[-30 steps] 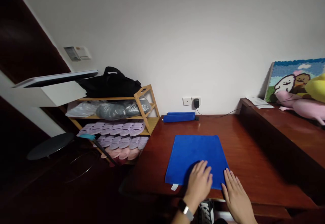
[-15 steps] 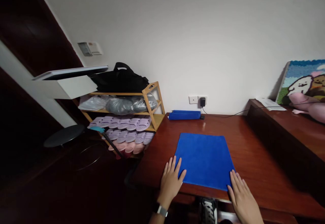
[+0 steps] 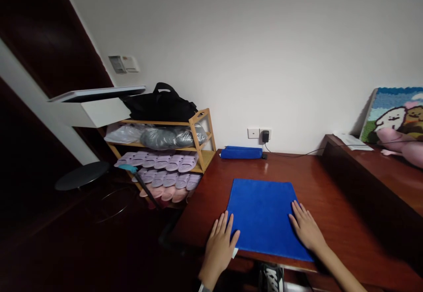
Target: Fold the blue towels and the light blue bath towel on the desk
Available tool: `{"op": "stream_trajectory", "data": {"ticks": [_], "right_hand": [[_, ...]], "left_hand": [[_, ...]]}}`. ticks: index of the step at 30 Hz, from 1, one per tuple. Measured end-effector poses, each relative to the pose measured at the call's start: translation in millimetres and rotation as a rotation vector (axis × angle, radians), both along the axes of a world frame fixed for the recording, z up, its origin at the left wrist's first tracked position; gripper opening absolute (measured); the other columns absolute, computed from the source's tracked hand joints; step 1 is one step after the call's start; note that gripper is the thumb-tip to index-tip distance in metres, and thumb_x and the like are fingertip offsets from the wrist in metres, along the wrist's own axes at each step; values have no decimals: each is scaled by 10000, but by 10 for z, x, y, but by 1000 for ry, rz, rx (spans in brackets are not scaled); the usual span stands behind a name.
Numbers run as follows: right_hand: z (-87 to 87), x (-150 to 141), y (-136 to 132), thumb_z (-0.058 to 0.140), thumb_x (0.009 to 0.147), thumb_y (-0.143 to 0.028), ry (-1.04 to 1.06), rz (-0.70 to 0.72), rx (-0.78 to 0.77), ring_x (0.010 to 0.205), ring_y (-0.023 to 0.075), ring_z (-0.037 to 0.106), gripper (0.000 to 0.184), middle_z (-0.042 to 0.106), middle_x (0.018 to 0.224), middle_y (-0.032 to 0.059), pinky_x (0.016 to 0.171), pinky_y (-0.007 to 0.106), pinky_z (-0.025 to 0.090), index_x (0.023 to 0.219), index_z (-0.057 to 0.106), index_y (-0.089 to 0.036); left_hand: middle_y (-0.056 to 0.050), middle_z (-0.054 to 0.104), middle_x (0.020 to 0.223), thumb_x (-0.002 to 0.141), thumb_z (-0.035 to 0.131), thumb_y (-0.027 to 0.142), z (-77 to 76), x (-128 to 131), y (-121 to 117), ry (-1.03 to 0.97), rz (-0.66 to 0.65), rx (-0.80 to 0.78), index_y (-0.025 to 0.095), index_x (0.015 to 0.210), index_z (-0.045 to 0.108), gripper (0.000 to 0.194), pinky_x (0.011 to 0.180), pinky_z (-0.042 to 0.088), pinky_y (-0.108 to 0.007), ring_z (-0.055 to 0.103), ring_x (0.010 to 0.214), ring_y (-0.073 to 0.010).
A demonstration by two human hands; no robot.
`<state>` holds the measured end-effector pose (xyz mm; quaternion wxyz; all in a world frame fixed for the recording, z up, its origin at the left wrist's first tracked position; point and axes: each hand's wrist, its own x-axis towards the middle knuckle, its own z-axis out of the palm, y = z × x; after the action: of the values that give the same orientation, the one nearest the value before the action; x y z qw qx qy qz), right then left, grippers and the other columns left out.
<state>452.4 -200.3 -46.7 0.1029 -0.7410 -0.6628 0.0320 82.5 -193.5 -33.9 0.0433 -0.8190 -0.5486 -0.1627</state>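
A blue cloth (image 3: 262, 219) lies spread flat on the reddish-brown wooden table (image 3: 330, 208), close to its front edge. On the cloth's left edge, near the front corner, rests my left hand (image 3: 220, 243), fingers stretched out and thumb over the cloth. A small white tag (image 3: 235, 252) sticks out beside that thumb. My right hand (image 3: 307, 226) lies flat along the cloth's right edge, its fingers extended and pointing away from me. Neither hand grips anything.
At the table's back lies a folded blue cloth (image 3: 241, 152), near a black plug (image 3: 265, 136) with a cable running right. A raised ledge (image 3: 373, 168) bounds the right side, bearing a pink toy (image 3: 399, 142). Left stands a wooden shoe rack (image 3: 205, 151) with slippers.
My right hand has moved from the cloth's front right corner farther up along its right edge. My left hand stays at the left edge. The view has shifted slightly.
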Motion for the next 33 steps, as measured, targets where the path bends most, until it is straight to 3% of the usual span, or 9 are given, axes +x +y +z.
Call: {"op": "stream_trajectory", "data": {"ticks": [3,6,9,11,14,19,22,28,33], "right_hand": [[-188,-4,26,196,1012,-531,16,-7,-7,1551,249,222,747,279,1664,81,1277,460,187,1603,266,-80],[-283,11,1,196,1008,-523,10,-3,19,1549,248,228,748,278,1664,100,1276,467,179,1603,268,-75],[-324,22,-13,194,1000,-505,-10,1,19,1545,256,241,745,295,1657,118,1269,477,195,1594,295,-66],[-349,16,-29,194,996,-501,-19,-12,19,1545,263,241,749,301,1655,129,1266,484,198,1590,300,-57],[-374,-7,-77,194,995,-520,-31,-37,24,1548,269,233,764,303,1655,132,1267,490,190,1596,282,-57],[-289,-44,-161,189,998,-543,-55,-67,-20,1550,260,231,758,293,1663,101,1269,478,173,1605,276,-98],[-129,-39,-95,195,1002,-538,-81,-68,-51,1539,287,263,735,357,1637,100,1265,522,148,1584,349,-117],[263,-13,507,150,1032,-442,-73,-70,-52,1561,244,192,666,270,1679,44,1271,446,137,1610,280,-138],[226,-11,883,167,1039,-451,-18,-79,-137,1569,240,143,700,214,1692,101,1274,399,119,1612,204,-51]], "left_hand": [[-121,372,1634,1073,297,497,185,405,91,-38,-49,-4,189,1580,364,597,1215,357,-495,341,1512,-260],[-89,368,1641,1081,259,479,306,1135,174,-80,-256,-41,211,1576,377,576,1239,319,-468,314,1525,-240],[-73,365,1645,1070,259,523,283,1784,237,-101,-394,-120,237,1577,381,594,1256,284,-452,308,1528,-232],[-72,361,1648,1057,269,565,223,1963,283,-101,-391,-167,257,1576,386,615,1259,273,-466,307,1529,-242],[-60,334,1660,1038,279,615,159,1771,380,-104,-306,-184,295,1575,384,634,1259,259,-499,284,1538,-260],[-93,309,1664,1031,310,614,163,831,566,-19,9,-177,245,1583,377,667,1257,255,-513,259,1543,-293],[-102,285,1670,1036,300,606,102,460,594,17,73,-130,220,1592,356,679,1240,296,-506,259,1542,-293],[-125,353,1644,1034,302,602,-73,426,531,2,74,-46,203,1585,370,684,1209,345,-536,288,1529,-322],[-125,383,1631,1023,334,608,-33,388,555,21,70,-56,208,1572,401,683,1209,342,-548,325,1514,-337]]}}
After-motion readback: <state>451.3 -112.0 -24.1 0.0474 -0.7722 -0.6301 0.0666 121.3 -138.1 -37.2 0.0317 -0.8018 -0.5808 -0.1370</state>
